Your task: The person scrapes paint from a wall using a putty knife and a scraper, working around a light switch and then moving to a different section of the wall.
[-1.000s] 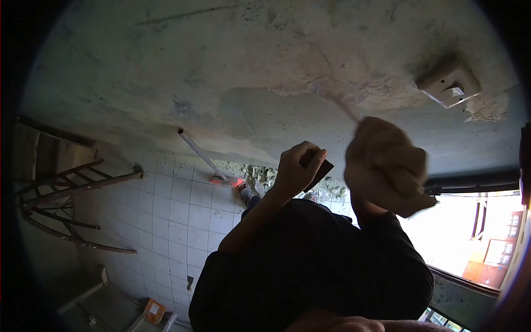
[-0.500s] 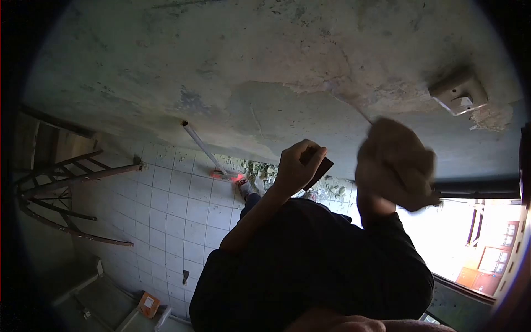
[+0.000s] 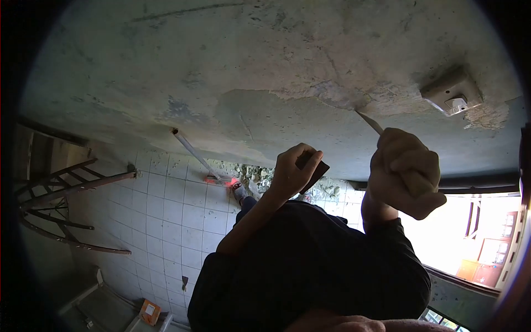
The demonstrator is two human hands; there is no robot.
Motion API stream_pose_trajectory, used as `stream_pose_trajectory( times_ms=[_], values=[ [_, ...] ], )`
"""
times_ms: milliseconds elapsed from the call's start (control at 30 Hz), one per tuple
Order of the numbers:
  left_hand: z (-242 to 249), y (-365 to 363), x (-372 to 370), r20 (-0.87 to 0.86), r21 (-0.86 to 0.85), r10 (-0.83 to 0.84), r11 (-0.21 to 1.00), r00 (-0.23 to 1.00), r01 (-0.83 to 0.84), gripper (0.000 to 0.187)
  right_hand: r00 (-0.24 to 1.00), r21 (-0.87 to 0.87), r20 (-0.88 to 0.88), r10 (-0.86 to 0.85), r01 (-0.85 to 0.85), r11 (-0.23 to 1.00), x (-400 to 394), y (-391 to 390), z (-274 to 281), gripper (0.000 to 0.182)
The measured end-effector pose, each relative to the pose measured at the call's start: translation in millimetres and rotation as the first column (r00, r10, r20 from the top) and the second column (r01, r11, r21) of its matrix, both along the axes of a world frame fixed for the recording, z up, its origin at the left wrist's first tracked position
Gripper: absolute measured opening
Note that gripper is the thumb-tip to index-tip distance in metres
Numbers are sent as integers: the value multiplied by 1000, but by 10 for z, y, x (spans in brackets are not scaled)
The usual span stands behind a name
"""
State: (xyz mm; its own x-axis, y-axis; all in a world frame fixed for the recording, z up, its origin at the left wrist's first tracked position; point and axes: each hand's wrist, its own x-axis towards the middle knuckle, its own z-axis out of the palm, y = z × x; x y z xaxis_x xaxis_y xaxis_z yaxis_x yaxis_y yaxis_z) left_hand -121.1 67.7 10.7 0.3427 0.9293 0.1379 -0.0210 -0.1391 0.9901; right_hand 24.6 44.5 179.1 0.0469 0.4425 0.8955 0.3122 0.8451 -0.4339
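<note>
My right hand [image 3: 408, 172] is closed in a fist around a scraper [image 3: 370, 123], its handle hidden by the fingers. The thin blade's tip meets the wall [image 3: 298, 127] at the ragged edge of a peeled paint patch. Lower and to the left, my left hand [image 3: 294, 170] is closed on a dark flat piece [image 3: 316, 176] with straight edges, held away from the wall. Rough plaster shows above the smoother greenish paint.
A switch box [image 3: 452, 91] juts from the wall at right. A pipe [image 3: 193, 150] sticks out at left above a red object [image 3: 220, 181]. Paint flakes [image 3: 260, 176] litter the tiled floor [image 3: 160, 216]. A ladder-like frame [image 3: 77, 182] stands left; another scraper [image 3: 185, 283] lies below.
The scraper tip has moved right and downward along the peeled edge. My right hand, blurred before, now appears sharp. The left hand keeps nearly the same place, still holding the dark piece.
</note>
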Motion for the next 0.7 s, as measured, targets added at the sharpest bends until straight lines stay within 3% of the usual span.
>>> stream_pose_trajectory(
  times_ms=[33, 67, 133, 167, 233, 300, 400, 433, 467, 567, 633, 667, 700],
  values=[
    [7, 2, 9, -10, 4, -7, 1000, 1000, 7, 21, 997, -37, -35, 65, -66, 997, -43, -24, 60, 59],
    [5, 8, 16, -11, 5, -14, 1000, 1000, 14, 21, 998, -36, -37, 57, -59, 998, -48, 17, 27, 59],
    [1, 9, 39, -12, -2, -23, 1000, 1000, 23, 22, 956, 399, 157, -246, 167, 902, -19, 128, -43, 32],
    [12, 10, 49, -11, 0, -27, 1000, 1000, 27, 22, 955, 401, 157, -250, 170, 900, -17, 111, -19, 32],
    [41, 2, 61, -7, -12, -34, 999, 999, 34, 22, 976, 268, 163, -148, 101, 958, -28, 56, 72, 22],
    [61, 26, 74, -6, 1, -41, 999, 999, 41, 23, 981, 209, 168, -98, 62, 976, -8, 86, 97, 26],
    [48, -7, 64, -8, 14, -44, 999, 999, 44, 23, 921, 294, 255, -295, 217, 931, 21, 244, -51, 25],
    [46, 4, 70, -5, 26, -42, 999, 999, 42, 24, 914, 273, 243, -326, 259, 927, -17, 191, -73, 15],
    [48, 25, 81, -1, 30, -41, 999, 999, 41, 24, 965, -12, 209, -160, 166, 986, 27, -40, 79, 8],
    [30, -28, 51, 2, 23, -53, 998, 999, 53, 24, 912, 131, 326, -248, 216, 968, 43, -95, 195, 15],
    [56, 24, 69, -32, 43, -48, 998, 998, 50, 24, 928, 125, 280, -246, 219, 968, 33, 8, -49, 10],
    [56, 40, 76, -28, 49, -43, 998, 999, 45, 24, 944, 108, 237, -228, 208, 972, 30, 68, -127, 16],
    [42, 43, 78, 0, 56, -50, 997, 999, 50, 24, 991, 11, 132, -28, 27, 1000, 25, -31, 17, 11]
  ],
)
